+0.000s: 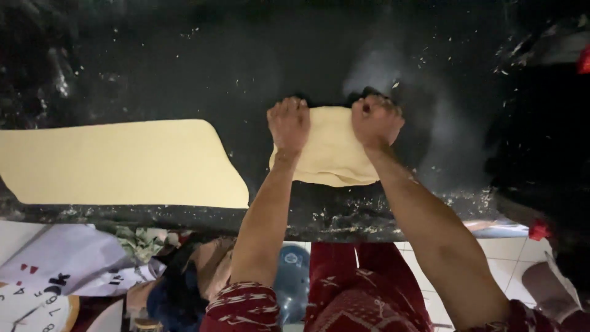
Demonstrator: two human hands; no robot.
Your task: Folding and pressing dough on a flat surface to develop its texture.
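Observation:
A pale yellow piece of dough (pixel 329 150) lies on a dark, flour-dusted counter (pixel 184 67). My left hand (pixel 289 123) presses down on its left side with fingers curled. My right hand (pixel 376 120) is bunched into a fist on its right side, knuckles down on the dough. Both forearms reach forward from red patterned sleeves. To the left, a large flat sheet of rolled dough (pixel 117 163) rests on the same counter, apart from my hands.
The counter's front edge (pixel 344 224) is crusted with flour. Below it are a blue water jug (pixel 294 276), white printed cloth (pixel 55 270) and tiled floor (pixel 498 252). A red object (pixel 539 230) sits at the right edge.

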